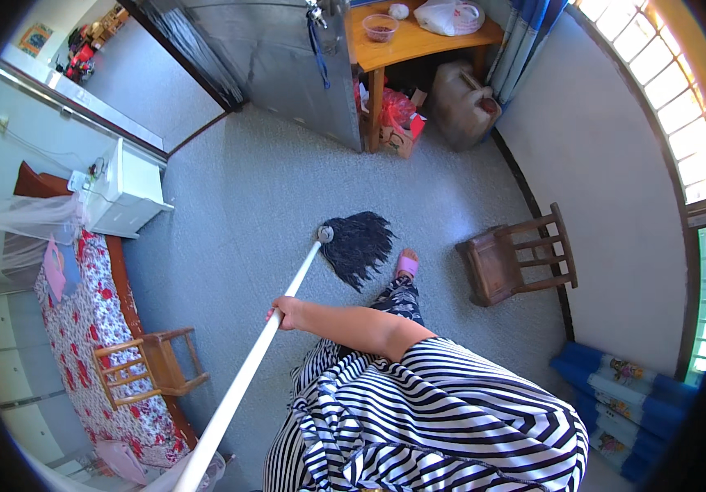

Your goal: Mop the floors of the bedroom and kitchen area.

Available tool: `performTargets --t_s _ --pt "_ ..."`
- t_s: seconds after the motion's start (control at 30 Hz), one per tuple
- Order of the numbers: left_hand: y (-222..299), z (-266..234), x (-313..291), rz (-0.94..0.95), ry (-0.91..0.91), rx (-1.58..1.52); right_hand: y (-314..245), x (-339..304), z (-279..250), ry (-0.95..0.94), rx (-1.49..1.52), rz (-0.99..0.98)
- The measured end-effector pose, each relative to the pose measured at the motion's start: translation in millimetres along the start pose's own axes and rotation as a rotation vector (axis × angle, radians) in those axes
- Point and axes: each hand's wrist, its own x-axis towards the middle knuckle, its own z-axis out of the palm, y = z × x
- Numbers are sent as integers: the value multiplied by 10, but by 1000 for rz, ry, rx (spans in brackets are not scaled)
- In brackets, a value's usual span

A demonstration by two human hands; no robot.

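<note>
My right hand [288, 313] is closed around the long white handle of a mop [246, 373]. The arm reaches across from the striped black-and-white sleeve. From the lower left edge the handle slants up to a round grey joint, where the dark mop strands [358, 248] spread out on the grey floor. Those strands lie just ahead of my foot in a pink slipper [408, 264]. My left hand does not show, and the handle's upper end runs out of the picture.
Right of the mop stands a wooden chair [496, 266]; another chair [164, 365] is by the flowered bed [82, 328]. A white cabinet [127, 189] stands left, near a doorway. Ahead are a metal door [287, 74], a wooden table [418, 45] and a large jug [461, 107].
</note>
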Motion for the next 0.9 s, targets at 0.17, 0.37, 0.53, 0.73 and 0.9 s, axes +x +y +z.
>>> performTargets --t_s 0.17,0.37,0.53,0.73,0.9 --pt "-661 -727 -531 -9 22 897 219 217 1 115 -82 -32" --pt "-341 -125 -552 363 -245 806 -190 174 -130 199 -17 -92" --pt "-233 301 -691 -77 -137 485 -885 19 -464 129 46 -212" --pt "349 1279 -685 -403 12 143 -1900 -439 -897 16 152 -261" --pt "619 1692 -962 -357 -196 -79 -2701 -859 -1397 -13 291 -406"
